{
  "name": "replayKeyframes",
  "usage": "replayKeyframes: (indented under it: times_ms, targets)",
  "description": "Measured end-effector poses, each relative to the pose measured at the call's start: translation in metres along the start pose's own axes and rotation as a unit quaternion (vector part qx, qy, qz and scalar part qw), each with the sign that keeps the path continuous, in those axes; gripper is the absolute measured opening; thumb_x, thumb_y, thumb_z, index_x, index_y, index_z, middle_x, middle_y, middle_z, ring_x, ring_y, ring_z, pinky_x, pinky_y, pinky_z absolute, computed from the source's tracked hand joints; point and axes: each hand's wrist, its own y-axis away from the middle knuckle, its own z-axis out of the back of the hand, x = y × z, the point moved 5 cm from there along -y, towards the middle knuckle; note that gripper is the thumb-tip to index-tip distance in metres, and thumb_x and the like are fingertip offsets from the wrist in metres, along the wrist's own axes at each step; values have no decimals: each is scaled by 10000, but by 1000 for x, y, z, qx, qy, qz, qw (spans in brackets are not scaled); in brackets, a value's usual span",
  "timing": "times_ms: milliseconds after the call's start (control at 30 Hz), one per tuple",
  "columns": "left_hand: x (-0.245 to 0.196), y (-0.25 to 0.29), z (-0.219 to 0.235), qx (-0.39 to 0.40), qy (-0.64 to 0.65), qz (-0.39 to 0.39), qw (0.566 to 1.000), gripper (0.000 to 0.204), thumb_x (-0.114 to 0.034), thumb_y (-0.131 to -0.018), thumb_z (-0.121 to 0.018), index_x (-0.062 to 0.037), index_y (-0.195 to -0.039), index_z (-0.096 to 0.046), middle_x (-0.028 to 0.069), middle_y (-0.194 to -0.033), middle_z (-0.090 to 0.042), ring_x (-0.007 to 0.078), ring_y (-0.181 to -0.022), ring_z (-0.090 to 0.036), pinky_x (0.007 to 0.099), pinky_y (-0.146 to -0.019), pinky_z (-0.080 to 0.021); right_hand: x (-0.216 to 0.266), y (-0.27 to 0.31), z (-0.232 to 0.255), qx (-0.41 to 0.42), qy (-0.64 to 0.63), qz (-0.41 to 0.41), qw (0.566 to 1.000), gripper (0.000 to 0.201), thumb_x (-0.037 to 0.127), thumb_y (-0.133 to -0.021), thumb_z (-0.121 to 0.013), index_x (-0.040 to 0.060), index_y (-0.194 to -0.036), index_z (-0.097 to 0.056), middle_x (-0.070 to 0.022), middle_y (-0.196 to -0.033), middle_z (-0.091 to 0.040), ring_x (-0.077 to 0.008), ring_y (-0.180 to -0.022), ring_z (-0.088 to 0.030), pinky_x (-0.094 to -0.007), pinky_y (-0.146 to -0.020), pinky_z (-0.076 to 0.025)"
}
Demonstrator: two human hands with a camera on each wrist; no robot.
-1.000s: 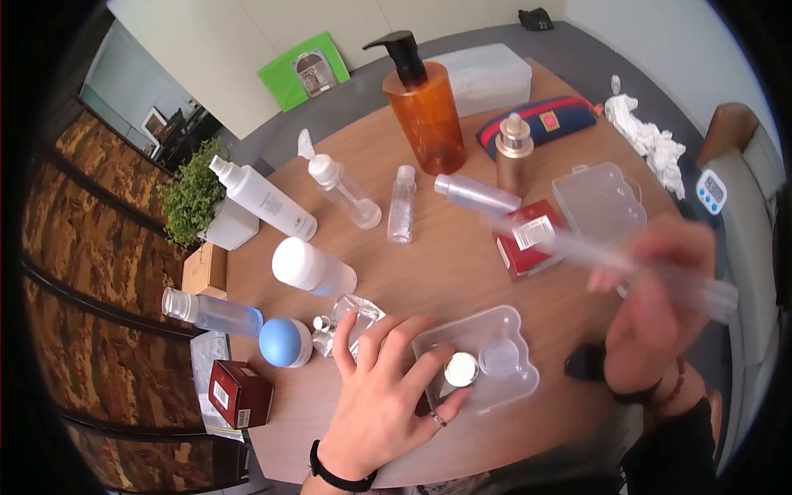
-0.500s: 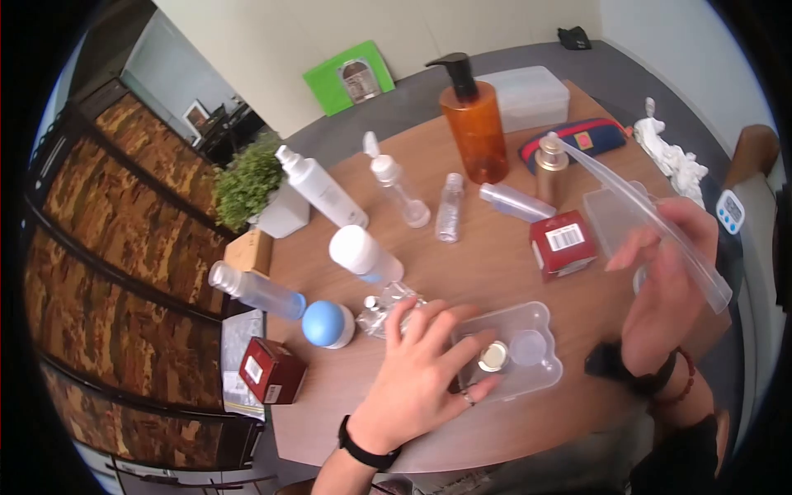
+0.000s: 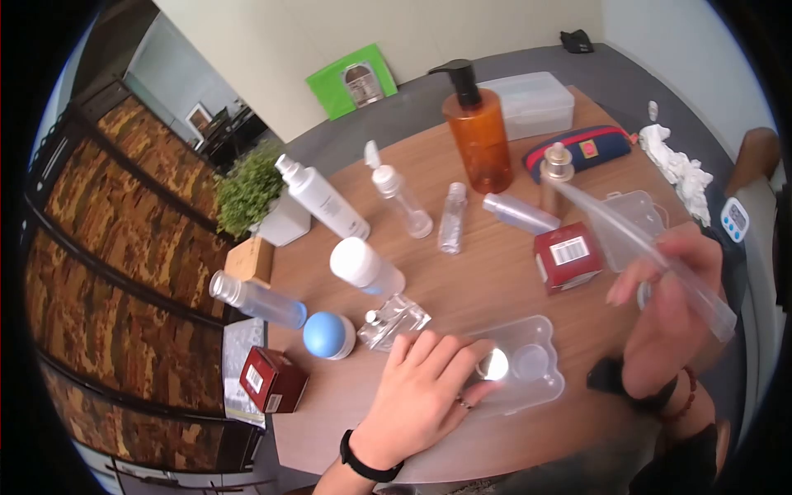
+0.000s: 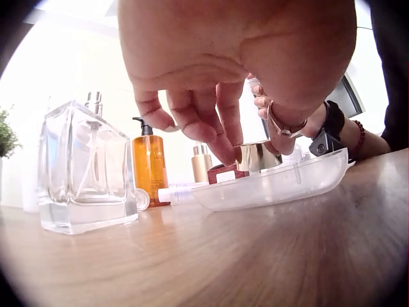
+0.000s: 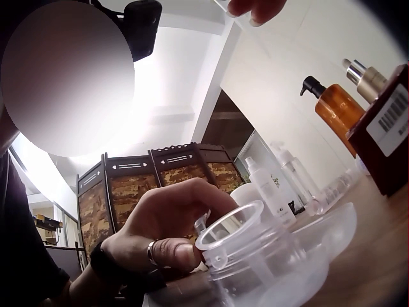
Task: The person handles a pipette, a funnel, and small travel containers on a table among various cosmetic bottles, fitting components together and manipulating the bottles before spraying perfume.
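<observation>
A wood-grain table (image 3: 462,289) occupied the centre. Behind it, a pale wall (image 3: 478,33) met the grey floor (image 3: 594,70). A dark-framed folding screen (image 3: 74,280) with brown patterned panels stood at left, a light-coloured sofa (image 3: 752,330) at right. Bright light washed the white ceiling (image 5: 179,83)

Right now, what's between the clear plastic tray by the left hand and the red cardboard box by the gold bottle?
Bare tabletop between tray and box, head view.

tray (image 3: 538,389): right of perfume bottle (image 3: 398,320) | box (image 3: 568,257): behind tray | pouch (image 3: 606,149): behind box
</observation>
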Motion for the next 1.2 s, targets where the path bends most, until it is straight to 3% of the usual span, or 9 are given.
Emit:
replayKeyframes:
  times_ms: [33,167,233,467,533,933,1067,1133,1200]
  targets:
    - [0,-2,0,-11,0,-14,1000,432,-285,-772,-841,-93,-1130,-696,-10,-940,-646,208,-825,-563,344,-795,-406,0,-1,-2,3,-22,-14,1000,326,195,-950,-493,-55,-1159,-473,-126,-907,-567,-132,-732,-552,-284,-729,-448]
    - [-1,-4,2,-1,17,7,1000,440,-255,-763,-849,-87,-1138,-691,5,-950,-647,212,-823,-567,352,-799,-410,-1,3,2,17,-49,-13,999,336,194,-930,-530,-55,-1148,-473,-131,-950,-569,-132,-724,-548,-273,-696,-452]
    - [-2,-5,4,-28,8,-3,1000,444,-220,-752,-848,-89,-1145,-689,13,-937,-645,212,-825,-566,353,-798,-409,4,4,1,68,64,59,994,370,307,-988,-483,-4,-1185,-454,-86,-884,-519,-153,-669,-582,-277,-616,-497]
    - [0,-4,6,0,11,0,1000,407,-225,-755,-816,-96,-1124,-701,2,-941,-647,200,-836,-564,341,-797,-404,2,4,4,108,80,47,990,388,342,-987,-488,2,-1171,-458,-82,-886,-527,-140,-665,-582,-280,-616,-501]
    - [-1,-4,6,3,-2,-8,1000,387,-228,-763,-808,-102,-1115,-710,-2,-967,-659,189,-844,-563,333,-797,-400,1,6,6,85,23,-9,996,312,218,-934,-517,5,-1158,-471,-122,-900,-574,-119,-716,-539,-273,-690,-441]
    - [-3,0,21,-70,-2,-24,997,447,-245,-653,-846,-97,-1061,-737,13,-929,-682,195,-744,-574,316,-729,-417,5,10,5,66,-12,-39,997,324,246,-934,-560,24,-1157,-479,-116,-895,-562,-137,-741,-520,-283,-734,-444]
    - [-2,-2,13,-42,-3,-43,998,500,-290,-657,-837,-78,-1097,-726,25,-902,-661,209,-736,-582,326,-720,-428,0,10,6,81,-11,-11,997,307,218,-931,-565,15,-1156,-510,-112,-910,-551,-130,-703,-534,-264,-707,-446]
    - [-9,-7,12,-2,0,4,1000,528,-300,-680,-823,-62,-1138,-708,36,-871,-638,222,-733,-589,335,-711,-441,-4,4,3,92,-42,37,994,311,170,-923,-569,-5,-1177,-531,-106,-915,-546,-112,-660,-535,-235,-665,-440]
    - [-15,-7,16,-2,1,-5,1000,548,-304,-707,-816,-48,-1175,-691,39,-861,-624,236,-742,-602,343,-700,-456,-7,1,1,70,-54,27,996,295,107,-923,-559,-24,-1186,-545,-93,-902,-540,-93,-640,-527,-221,-620,-427]
